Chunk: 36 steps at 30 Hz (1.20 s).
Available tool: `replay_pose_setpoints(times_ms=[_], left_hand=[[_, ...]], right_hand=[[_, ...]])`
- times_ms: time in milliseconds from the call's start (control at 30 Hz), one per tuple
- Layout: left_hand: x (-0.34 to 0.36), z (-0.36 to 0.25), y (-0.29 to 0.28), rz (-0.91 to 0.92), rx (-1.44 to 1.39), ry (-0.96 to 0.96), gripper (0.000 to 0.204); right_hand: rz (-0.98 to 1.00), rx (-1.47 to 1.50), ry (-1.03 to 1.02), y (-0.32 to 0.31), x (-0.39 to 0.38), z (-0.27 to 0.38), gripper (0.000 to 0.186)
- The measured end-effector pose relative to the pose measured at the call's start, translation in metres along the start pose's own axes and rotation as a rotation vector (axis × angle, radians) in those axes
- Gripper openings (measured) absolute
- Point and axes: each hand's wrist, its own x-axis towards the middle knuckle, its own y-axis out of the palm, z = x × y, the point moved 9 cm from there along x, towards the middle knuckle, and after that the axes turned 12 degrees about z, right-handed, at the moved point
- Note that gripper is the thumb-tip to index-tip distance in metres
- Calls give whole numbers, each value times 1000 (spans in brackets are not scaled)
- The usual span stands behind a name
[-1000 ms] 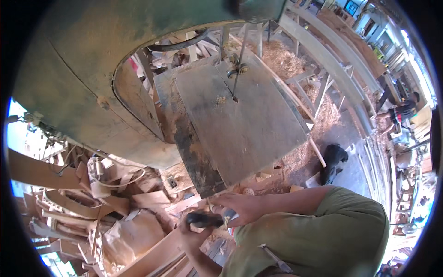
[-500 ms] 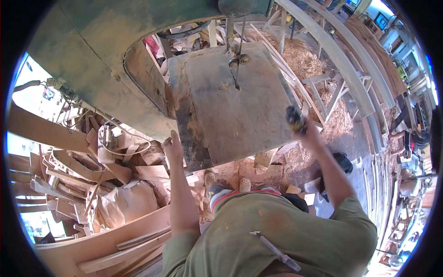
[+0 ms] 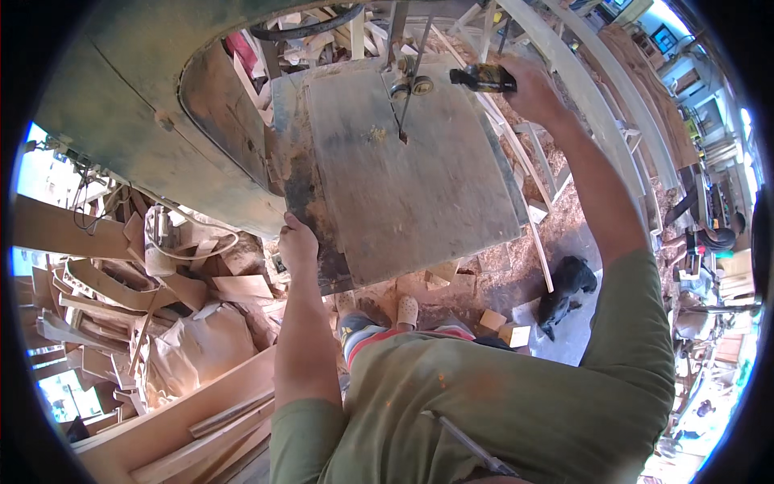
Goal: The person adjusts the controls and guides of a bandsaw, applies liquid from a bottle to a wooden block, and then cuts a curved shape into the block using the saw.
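My right hand (image 3: 534, 92) is closed round a dark bottle (image 3: 484, 78) with yellow markings. It holds the bottle tilted sideways, its narrow black end pointing left, above the far right corner of the saw table (image 3: 419, 189). My left hand (image 3: 298, 244) is at the table's left edge with its fingers curled; what they grip, if anything, is hidden. A band saw blade (image 3: 418, 64) runs down to a slot in the dusty table, with round guide rollers (image 3: 421, 85) beside it. The saw's green body (image 3: 121, 105) curves over the left side.
Wood offcuts and a pale sack (image 3: 197, 347) crowd the lower left. Long curved boards (image 3: 597, 105) stretch along the right. A black, animal-like shape (image 3: 568, 290) lies on the floor right of my feet. Another person (image 3: 713, 238) is at the far right.
My right hand has carried the bottle forward, from the table's right edge to beside the blade guide, and turned it sideways. My left hand stays at the table's left edge as the view shifts.
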Motion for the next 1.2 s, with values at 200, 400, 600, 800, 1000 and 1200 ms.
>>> replay_pose_setpoints(times_ms=[200,400,600,800,1000,1200], left_hand=[[5,6,1,-1,26,-5,78],[6,4,2,-3,33,-19,79],[2,1,0,-2,18,-25,78],[4,3,0,-2,28,-32,78],[3,4,1,12,3,-47,78],[0,0,-2,10,-9,-25,78]], right_hand=[[24,-106,-45,2,32,26,38],[81,-48,-122,6,48,32,39],[39,-73,-128,3,48,31,38],[16,-85,-157,9,49,27,33],[1,-71,-190,9,48,29,26],[-3,-89,-160,12,46,25,23]])
